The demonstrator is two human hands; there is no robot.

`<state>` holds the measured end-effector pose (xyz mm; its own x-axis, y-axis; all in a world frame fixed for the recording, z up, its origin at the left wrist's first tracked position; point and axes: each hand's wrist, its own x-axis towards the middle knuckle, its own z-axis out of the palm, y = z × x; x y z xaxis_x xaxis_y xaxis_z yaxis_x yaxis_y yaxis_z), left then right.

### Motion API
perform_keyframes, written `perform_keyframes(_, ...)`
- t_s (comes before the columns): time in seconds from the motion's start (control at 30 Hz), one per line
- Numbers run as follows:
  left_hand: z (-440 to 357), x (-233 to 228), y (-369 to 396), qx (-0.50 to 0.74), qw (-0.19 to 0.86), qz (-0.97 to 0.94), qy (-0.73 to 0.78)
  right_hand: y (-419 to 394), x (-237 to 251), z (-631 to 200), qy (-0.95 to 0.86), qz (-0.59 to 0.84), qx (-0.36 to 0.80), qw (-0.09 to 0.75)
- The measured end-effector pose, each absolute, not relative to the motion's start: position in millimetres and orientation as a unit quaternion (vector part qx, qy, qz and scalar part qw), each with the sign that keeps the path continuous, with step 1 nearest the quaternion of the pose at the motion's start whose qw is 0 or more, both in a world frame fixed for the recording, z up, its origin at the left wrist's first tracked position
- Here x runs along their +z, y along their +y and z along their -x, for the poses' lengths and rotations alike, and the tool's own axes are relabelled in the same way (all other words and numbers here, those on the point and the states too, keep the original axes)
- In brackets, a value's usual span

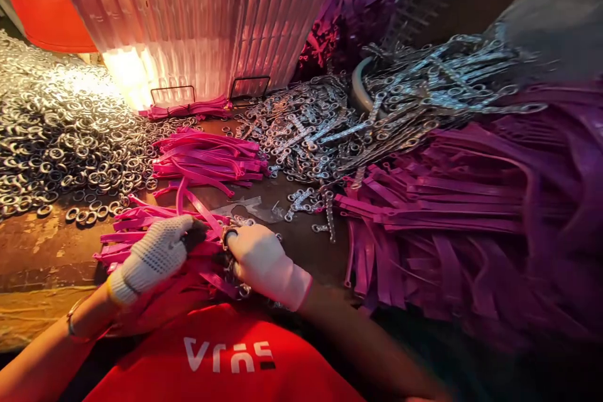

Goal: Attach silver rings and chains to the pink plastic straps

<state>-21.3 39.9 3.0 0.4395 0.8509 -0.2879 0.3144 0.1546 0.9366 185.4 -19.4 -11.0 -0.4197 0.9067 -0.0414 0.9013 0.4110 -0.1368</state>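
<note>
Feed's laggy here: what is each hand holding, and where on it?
Left hand grips pink straps near their ends; right hand pinches a metal ring there.

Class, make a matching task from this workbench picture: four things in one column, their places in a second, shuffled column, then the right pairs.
Things:
1. ring pile
2. metal links
3. purple straps
4. red tub

Places:
A. top left corner
B. right side of the bench
C. left side of the bench
D. middle, behind the gloved hands

Pairs: 1-C, 2-D, 3-B, 4-A
</note>
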Motion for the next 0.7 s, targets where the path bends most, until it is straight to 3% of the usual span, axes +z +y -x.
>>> perform_keyframes(0.1, 20.4, 2.6, 47.6, 0.272, 0.595, -0.570, 0.497, -13.6, -16.8, -225.8, -0.813, 0.574, 0.070, 0.066)
perform_keyframes(0.17, 11.3, 2.8, 50.2, 0.283, 0.688, -0.448, 0.496, -7.2, -26.6, -264.1, -0.760, 0.644, 0.052, 0.060)
perform_keyframes(0.33, -17.3, 2.7, 53.7, 0.269, 0.845, -0.202, 0.415, 6.0, -66.0, -332.5, -0.685, 0.723, -0.007, -0.085)
perform_keyframes(0.57, -25.6, 7.8, 52.8, 0.208, 0.904, -0.183, 0.325, 1.8, -90.4, -327.4, -0.663, 0.745, -0.021, -0.073)
perform_keyframes(0.7, -25.0, 9.9, 44.3, 0.225, 0.881, -0.227, 0.349, 5.0, -90.9, -323.4, -0.630, 0.776, -0.002, -0.019)
